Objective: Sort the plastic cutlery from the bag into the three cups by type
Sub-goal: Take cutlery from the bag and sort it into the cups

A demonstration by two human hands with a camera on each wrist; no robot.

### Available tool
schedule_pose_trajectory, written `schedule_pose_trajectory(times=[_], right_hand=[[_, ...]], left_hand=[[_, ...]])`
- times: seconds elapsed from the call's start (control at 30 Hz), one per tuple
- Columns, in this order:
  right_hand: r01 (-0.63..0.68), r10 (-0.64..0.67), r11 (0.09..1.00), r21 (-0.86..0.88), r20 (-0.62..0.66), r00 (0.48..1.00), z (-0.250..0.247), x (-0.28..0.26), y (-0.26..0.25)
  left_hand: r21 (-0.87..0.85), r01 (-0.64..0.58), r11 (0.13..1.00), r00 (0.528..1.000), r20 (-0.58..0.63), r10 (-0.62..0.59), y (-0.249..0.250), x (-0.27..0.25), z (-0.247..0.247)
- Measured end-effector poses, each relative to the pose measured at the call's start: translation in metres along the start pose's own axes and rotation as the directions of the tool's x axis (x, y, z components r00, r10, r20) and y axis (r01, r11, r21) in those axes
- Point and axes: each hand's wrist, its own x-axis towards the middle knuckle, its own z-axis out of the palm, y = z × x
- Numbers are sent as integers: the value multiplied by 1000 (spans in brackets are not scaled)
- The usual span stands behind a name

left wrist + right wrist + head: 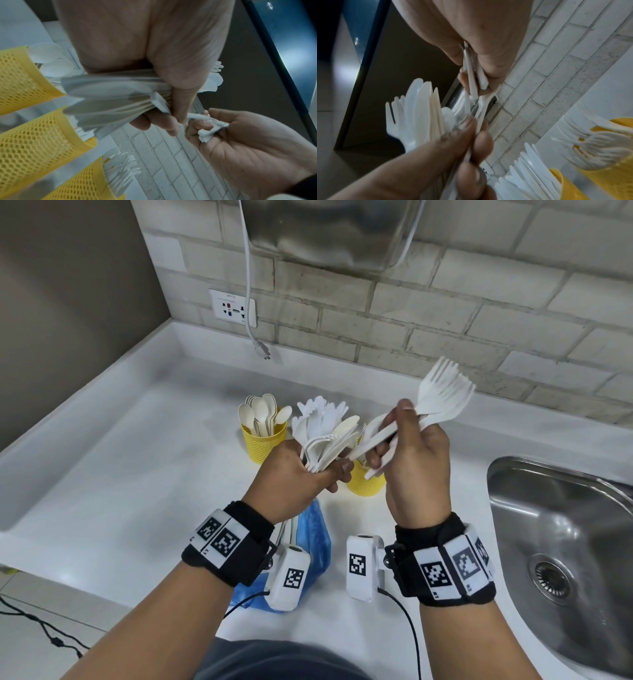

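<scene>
On the white counter (pixel 144 460), a yellow perforated plastic cup (pixel 263 444) of cream plastic spoons (pixel 262 411) is standing at the left of the row. Just to its right, white plastic knives (pixel 323 408) are rising behind the left hand's bundle; their cup is hidden in the head view, though the left wrist view is showing three yellow mesh cups side by side. The left hand (pixel 297 477) is hovering above the counter in front of the cups, back of the hand up, its fingers (pixel 155 122) and thumb curling tightly round the handles of a mixed bundle of white plastic cutlery (pixel 325 440) that is fanning upward and to the right. Below the left wrist, a crumpled blue plastic bag (pixel 313 539) is lying on the counter with a few white handles poking out. A third yellow mesh cup (pixel 363 481) is sitting partly hidden behind both hands. The right hand (pixel 416 463) is raised just right of the left one, nearly touching it, thumb on top, its fingers (pixel 453 53) clamping a small stack of white plastic forks (pixel 442 395) by the handles, tines pointing up and to the right toward the brick wall. At the far right, a stainless steel sink (pixel 561 546) is sitting sunk into the counter.
</scene>
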Motion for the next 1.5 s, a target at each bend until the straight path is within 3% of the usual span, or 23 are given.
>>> schedule_pose_trajectory(times=[0.17,0.43,0.6,0.8,1.0,1.17,1.5], right_hand=[[68,-64,996,52,-85,994,-11,7,-15],[226,-227,966,124,-2,974,-14,-1,-34],[327,-306,934,-147,147,940,-8,-13,-30],[387,-277,844,-371,316,907,5,-22,-14],[423,-322,769,-480,280,904,7,-16,-4],[381,-298,772,-508,240,924,8,-13,-2],[433,-316,730,-529,301,900,4,-10,-5]], left_hand=[[-164,5,986,998,60,5,0,1,-2],[-209,31,977,994,106,-9,-5,4,1],[-73,20,997,998,56,-16,-3,4,2],[51,-4,999,1000,-27,5,-1,6,1],[58,-16,998,998,-59,19,-2,4,-2],[43,-31,999,999,-44,32,-3,2,-1],[50,-29,998,1000,0,29,-2,3,-2]])
